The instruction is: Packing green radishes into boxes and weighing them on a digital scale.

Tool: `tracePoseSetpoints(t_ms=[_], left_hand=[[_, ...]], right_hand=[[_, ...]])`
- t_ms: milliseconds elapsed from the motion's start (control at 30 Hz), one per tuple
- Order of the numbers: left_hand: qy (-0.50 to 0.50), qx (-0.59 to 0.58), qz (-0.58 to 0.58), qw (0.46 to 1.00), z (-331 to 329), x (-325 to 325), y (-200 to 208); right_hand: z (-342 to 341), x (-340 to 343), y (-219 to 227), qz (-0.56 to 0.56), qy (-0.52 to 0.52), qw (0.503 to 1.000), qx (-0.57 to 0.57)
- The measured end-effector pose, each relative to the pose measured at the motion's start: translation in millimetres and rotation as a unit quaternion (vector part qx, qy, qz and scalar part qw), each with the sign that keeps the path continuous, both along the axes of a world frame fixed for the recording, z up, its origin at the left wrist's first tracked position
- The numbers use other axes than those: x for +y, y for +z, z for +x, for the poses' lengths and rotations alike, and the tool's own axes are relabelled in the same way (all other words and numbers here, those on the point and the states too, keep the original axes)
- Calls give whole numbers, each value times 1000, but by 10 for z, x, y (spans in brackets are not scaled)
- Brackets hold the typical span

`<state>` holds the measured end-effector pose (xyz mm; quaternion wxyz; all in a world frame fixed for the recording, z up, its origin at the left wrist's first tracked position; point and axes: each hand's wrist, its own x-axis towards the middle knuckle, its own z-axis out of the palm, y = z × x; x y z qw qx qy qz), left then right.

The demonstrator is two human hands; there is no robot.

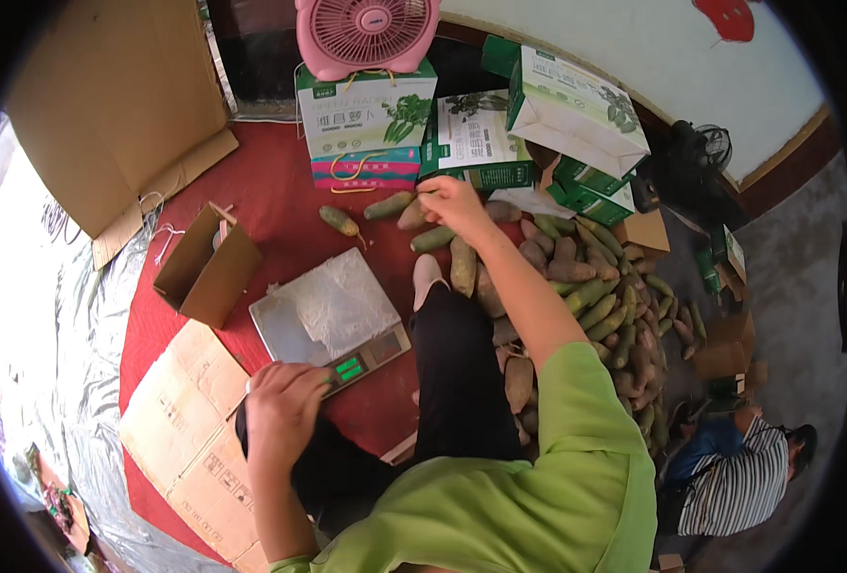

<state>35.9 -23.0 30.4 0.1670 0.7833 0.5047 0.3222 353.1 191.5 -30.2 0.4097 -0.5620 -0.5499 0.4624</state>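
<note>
My right hand (pixel 452 205) reaches forward past my knee, its fingers closed at the end of a brownish radish (pixel 412 215) lying on the red mat. Green radishes (pixel 388 205) lie close on either side of it. My left hand (pixel 285 411) is bent over my left knee by the near-left corner of a flat digital scale (pixel 328 310). Its fingers are curled together; a thin dark strip shows beside it, and what they hold, if anything, is hidden. A clear plastic sheet covers the scale's plate, and its green display is lit.
To the right spreads a large pile of green and brownish radishes (pixel 595 286). Printed cartons (pixel 371 115) stand at the back, a pink fan (pixel 374 24) on one. An open cardboard box (pixel 208 267) and flattened cardboard (pixel 189 430) lie left. Another person (pixel 743 477) sits far right.
</note>
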Motion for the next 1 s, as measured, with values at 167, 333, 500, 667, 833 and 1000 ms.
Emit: tracePoseSetpoints(t_ms=[167, 333, 500, 667, 833, 1000], left_hand=[[-114, -5, -47, 992, 520, 482, -264], [-76, 119, -87, 986, 458, 582, -798], [-49, 150, -158, 975, 460, 660, -867], [-55, 148, -170, 973, 519, 732, -896], [-19, 137, -169, 976, 524, 824, -715], [-5, 132, -185, 974, 503, 780, -629]], right_hand=[[791, 595, -197, 18, -119, 990, -77], [1328, 1270, -36, 96, -177, 914, -352], [1470, 1595, 419, 132, -194, 796, -558], [1892, 1727, 381, 71, -158, 693, -700], [1983, 1311, 545, 56, -180, 678, -710], [2196, 555, 592, 53, -195, 674, -711]])
